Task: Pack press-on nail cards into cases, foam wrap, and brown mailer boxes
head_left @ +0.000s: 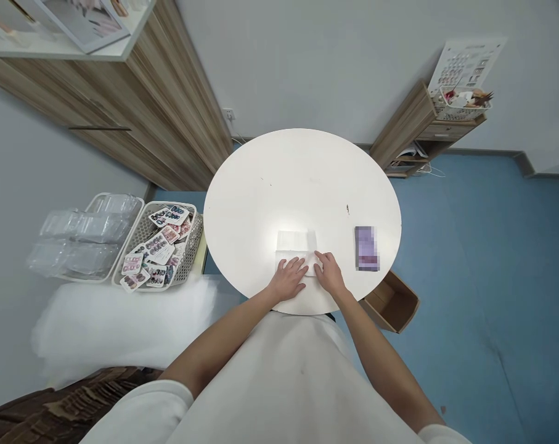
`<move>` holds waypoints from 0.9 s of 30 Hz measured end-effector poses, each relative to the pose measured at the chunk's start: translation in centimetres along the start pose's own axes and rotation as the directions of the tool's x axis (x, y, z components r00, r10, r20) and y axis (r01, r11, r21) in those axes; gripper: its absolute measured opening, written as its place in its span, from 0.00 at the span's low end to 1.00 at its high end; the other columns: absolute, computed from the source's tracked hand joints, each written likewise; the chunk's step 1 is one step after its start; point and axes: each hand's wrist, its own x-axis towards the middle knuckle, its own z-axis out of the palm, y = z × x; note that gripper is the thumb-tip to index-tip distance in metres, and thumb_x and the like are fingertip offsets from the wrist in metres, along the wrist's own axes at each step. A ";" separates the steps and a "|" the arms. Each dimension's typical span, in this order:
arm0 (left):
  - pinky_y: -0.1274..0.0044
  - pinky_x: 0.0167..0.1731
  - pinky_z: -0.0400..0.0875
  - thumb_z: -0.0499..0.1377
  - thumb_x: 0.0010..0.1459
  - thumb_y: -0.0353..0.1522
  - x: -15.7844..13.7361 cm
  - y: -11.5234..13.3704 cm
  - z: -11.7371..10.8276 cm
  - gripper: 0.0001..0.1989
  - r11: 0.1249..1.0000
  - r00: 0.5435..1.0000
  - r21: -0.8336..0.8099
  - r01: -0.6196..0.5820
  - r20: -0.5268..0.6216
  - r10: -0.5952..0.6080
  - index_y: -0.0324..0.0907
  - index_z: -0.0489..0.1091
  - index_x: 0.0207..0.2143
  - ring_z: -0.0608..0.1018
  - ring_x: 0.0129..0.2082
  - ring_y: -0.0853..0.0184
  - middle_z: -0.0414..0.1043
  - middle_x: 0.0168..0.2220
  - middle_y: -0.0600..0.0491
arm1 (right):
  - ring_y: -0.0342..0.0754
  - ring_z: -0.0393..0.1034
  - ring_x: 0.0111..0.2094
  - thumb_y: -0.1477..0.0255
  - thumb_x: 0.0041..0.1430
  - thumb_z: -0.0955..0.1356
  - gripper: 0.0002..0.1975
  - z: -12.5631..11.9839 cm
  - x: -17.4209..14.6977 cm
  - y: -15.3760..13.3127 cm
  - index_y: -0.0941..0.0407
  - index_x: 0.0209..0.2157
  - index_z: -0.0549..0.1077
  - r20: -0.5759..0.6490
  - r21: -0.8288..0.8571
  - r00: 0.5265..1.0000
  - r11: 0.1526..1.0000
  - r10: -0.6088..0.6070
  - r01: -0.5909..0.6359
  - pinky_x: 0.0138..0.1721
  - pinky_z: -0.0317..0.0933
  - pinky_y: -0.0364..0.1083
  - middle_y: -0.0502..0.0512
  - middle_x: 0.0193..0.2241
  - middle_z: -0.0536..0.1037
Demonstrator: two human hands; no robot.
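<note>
A folded white sheet, thin and slightly translucent like packing foam [294,239], lies flat near the front edge of the round white table [283,179]. On its lower left part rests my left hand [288,280], fingers spread and palm down. My right hand [330,273] touches the right edge of the sheet, with its index finger and thumb stretched out and apart. What lies under or inside the sheet, if anything, is hidden. To the right of my right hand lies a purple rectangular item [366,248], blurred by pixelation.
Left of the table stand a perforated basket [198,237] of press-on nail cards and another basket [139,206] with clear plastic boxes. A white foam roll [122,320] lies below them. An open cardboard box [392,302] sits on the floor at right. Wooden cabinets [177,111] stand behind.
</note>
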 end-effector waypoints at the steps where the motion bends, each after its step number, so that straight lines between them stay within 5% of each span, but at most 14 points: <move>1: 0.60 0.54 0.44 0.53 0.52 0.36 0.0 0.0 0.0 0.24 1.000 1.000 -0.006 0.003 0.004 -0.003 0.48 0.57 0.53 0.55 0.58 0.56 0.53 0.58 0.48 | 0.51 0.64 0.42 0.71 0.56 0.58 0.22 0.1 -0.2 0.2 0.54 0.54 0.59 0.001 -0.077 0.999 0.996 -0.052 0.052 0.40 0.61 0.50 0.61 0.49 0.64; 6: 0.61 0.53 0.46 0.54 0.52 0.37 -0.7 -0.2 -0.1 0.24 0.997 0.998 -0.052 0.061 -0.014 -0.061 0.49 0.57 0.53 0.53 0.59 0.55 0.50 0.59 0.48 | 0.56 0.58 0.48 0.71 0.58 0.58 0.26 1.6 -0.6 0.0 0.53 0.58 0.50 0.115 -0.264 0.980 0.946 -0.161 0.187 0.43 0.58 0.53 0.62 0.59 0.51; 8: 0.59 0.52 0.48 0.54 0.52 0.38 -1.6 -0.5 0.1 0.26 0.971 0.972 -0.112 0.212 -0.079 -0.221 0.47 0.54 0.54 0.51 0.59 0.53 0.46 0.60 0.45 | 0.56 0.58 0.48 0.71 0.58 0.57 0.26 2.4 -0.5 -0.5 0.54 0.59 0.48 0.110 -0.278 0.983 0.945 -0.146 0.172 0.43 0.58 0.53 0.62 0.59 0.50; 12: 0.58 0.48 0.56 0.53 0.52 0.41 -3.9 -1.7 1.0 0.33 0.691 0.720 -0.370 0.621 -0.078 -0.689 0.41 0.46 0.57 0.53 0.58 0.50 0.45 0.59 0.38 | 0.56 0.58 0.47 0.70 0.58 0.57 0.27 3.7 -0.3 -1.8 0.55 0.59 0.47 0.112 -0.263 0.981 0.947 -0.159 0.184 0.43 0.58 0.53 0.62 0.59 0.50; 16: 0.65 0.49 0.60 0.56 0.50 0.40 -4.7 -2.6 1.8 0.30 0.481 0.633 -0.607 0.633 0.047 -0.773 0.42 0.50 0.54 0.59 0.55 0.55 0.51 0.55 0.40 | 0.56 0.59 0.47 0.70 0.58 0.57 0.27 4.5 -0.6 -2.6 0.55 0.59 0.48 0.135 -0.225 0.974 0.952 -0.180 0.207 0.43 0.58 0.53 0.61 0.59 0.50; 21: 0.74 0.35 0.68 0.56 0.50 0.43 -3.5 -3.8 1.3 0.33 0.149 0.453 -0.765 0.626 0.202 -0.868 0.42 0.46 0.54 0.71 0.43 0.63 0.59 0.50 0.41 | 0.55 0.59 0.48 0.71 0.58 0.58 0.26 4.6 -0.9 -2.7 0.55 0.58 0.49 0.140 -0.203 0.973 0.956 -0.184 0.210 0.43 0.58 0.53 0.61 0.59 0.50; 23: 0.76 0.31 0.68 0.55 0.50 0.42 -3.3 -4.5 0.7 0.29 0.141 0.482 -0.770 0.622 0.236 -0.844 0.41 0.52 0.52 0.73 0.37 0.65 0.65 0.44 0.44 | 0.55 0.59 0.48 0.71 0.58 0.58 0.26 4.4 -0.8 -2.7 0.54 0.58 0.50 0.138 -0.206 0.974 0.956 -0.182 0.208 0.43 0.57 0.53 0.60 0.59 0.51; 27: 0.78 0.28 0.66 0.54 0.49 0.36 -3.0 -4.9 -0.4 0.12 0.317 0.644 -0.781 0.538 0.138 -0.752 0.40 0.65 0.35 0.72 0.29 0.70 0.68 0.30 0.53 | 0.57 0.56 0.49 0.70 0.57 0.59 0.24 4.3 -0.6 -2.8 0.53 0.56 0.54 0.095 -0.215 0.980 0.958 -0.172 0.189 0.44 0.56 0.54 0.60 0.58 0.53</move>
